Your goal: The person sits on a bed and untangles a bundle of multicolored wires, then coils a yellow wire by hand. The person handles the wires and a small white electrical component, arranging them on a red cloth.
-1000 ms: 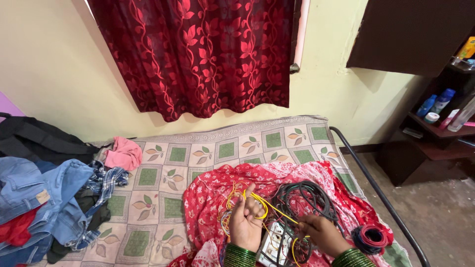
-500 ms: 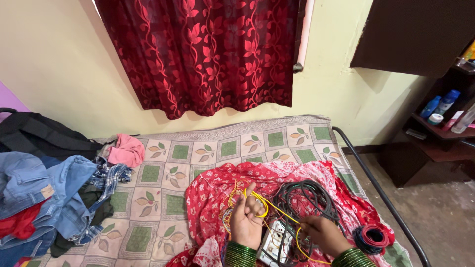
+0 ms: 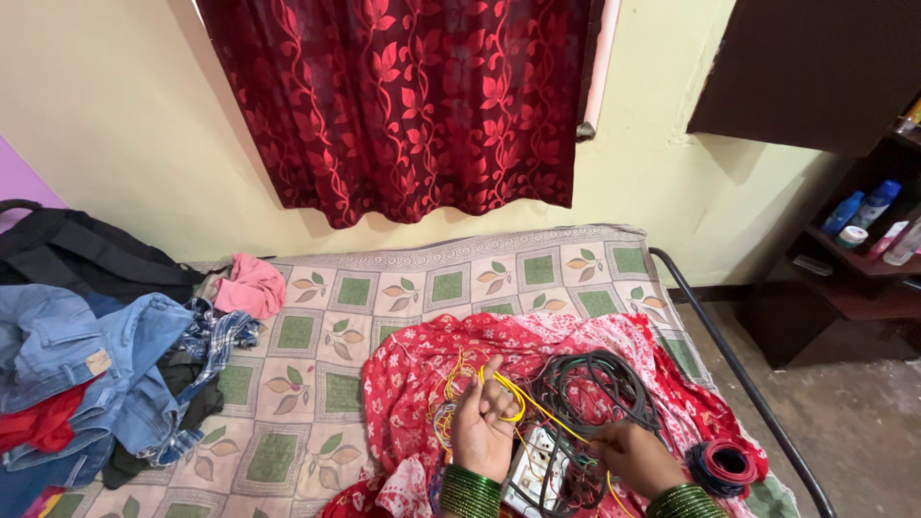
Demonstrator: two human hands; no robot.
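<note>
Barely shifted since before, the left hand [image 3: 483, 422] pinches a thin yellow wire [image 3: 532, 405] over the red floral cloth [image 3: 403, 384]; the right hand [image 3: 633, 453], fingers clenched on it, half-hides a white switchboard [image 3: 533, 460], cut off below.

Premises: a home bedroom. A bed [image 3: 499, 278] with patterned cover fills the centre. Red curtain [image 3: 422, 96] at top, clothes pile [image 3: 106, 374] at left.
</note>
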